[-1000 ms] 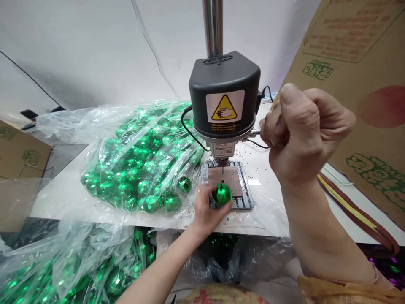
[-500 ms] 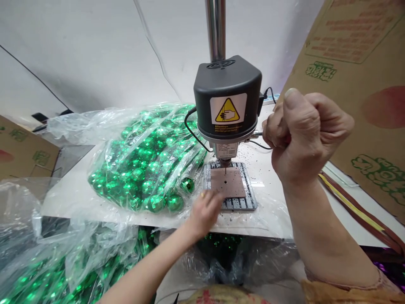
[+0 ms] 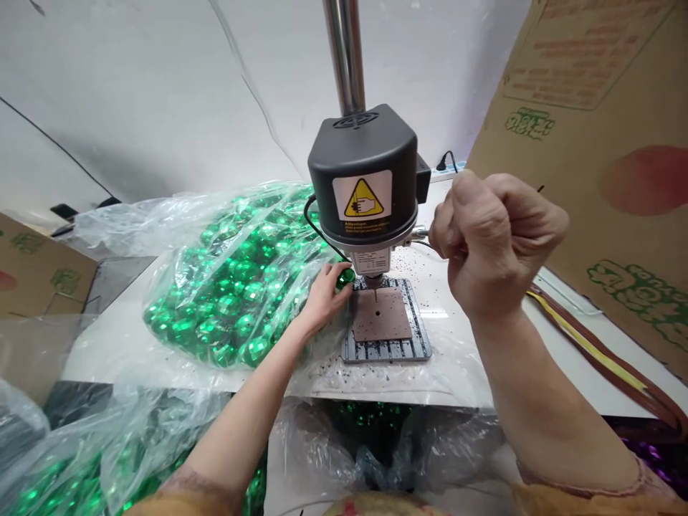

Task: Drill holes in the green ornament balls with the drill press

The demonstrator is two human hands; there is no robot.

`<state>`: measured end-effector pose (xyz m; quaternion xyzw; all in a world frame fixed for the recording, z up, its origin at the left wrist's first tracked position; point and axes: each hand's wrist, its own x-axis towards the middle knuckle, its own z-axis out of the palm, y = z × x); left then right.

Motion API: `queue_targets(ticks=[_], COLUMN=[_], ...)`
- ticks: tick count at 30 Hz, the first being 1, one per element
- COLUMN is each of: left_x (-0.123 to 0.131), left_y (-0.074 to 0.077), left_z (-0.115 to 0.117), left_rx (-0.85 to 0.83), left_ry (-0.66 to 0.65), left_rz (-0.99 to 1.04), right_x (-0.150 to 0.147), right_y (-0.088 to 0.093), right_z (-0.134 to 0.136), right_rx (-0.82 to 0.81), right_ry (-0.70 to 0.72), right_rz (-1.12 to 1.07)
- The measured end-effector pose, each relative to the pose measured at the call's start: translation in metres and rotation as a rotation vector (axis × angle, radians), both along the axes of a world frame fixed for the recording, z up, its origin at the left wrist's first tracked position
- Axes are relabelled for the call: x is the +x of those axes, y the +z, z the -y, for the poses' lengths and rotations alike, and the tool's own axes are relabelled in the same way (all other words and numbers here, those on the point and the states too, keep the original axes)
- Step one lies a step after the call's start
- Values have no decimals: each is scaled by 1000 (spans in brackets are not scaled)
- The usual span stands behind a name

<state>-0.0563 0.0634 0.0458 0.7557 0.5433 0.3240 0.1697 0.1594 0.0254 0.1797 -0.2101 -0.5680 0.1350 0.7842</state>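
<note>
My left hand is beside the bag, its fingers closed round a shiny green faceted ball, just left of the drill press. With fingers curled into a fist, my right hand grips the lever on the press's right side. Below the chuck, a thin drill bit points down at a brown board with a small dark hole. That board lies on the slotted metal base. Many more green balls fill a clear plastic bag on the left.
Dark shavings dot the white table. A large cardboard box stands at right, near a brown and yellow strap. Another box is at far left. More bagged green balls lie below the table edge.
My left hand has moved from the front of the base up and away to the bag's right side, where it now holds a green ball. My right hand stays on the lever.
</note>
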Motion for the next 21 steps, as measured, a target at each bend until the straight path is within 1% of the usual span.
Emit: queue_targets(ticks=[2,4,5,7,9,13,17,21], left_x=[1,5,7,11,15,19,23,26], left_y=[3,2,0,-6,-12,-20,-21,-19], left_z=[16,31,37,47,52,55,54,52], left_rx=[-126,-286,-357,-454,-485,-481,-451,-432], left_ry=[-58,-78,-84,-90,-86,-110,-81,-49], left_rz=[295,570,679,819,854,795,783,713], right_x=[0,0,0,-1,-1,-1,-1,0], right_y=[-1,-1,-1,-1,0,2,3,3], right_z=[0,1,0,0,0,2,3,3], right_rx=[-4,-10,-16,-24,-14,16,-2,-16], right_ry=[-14,-13,-8,7,40,105,102,107], right_rz=[26,19,4,-30,-51,-65,-60,-62])
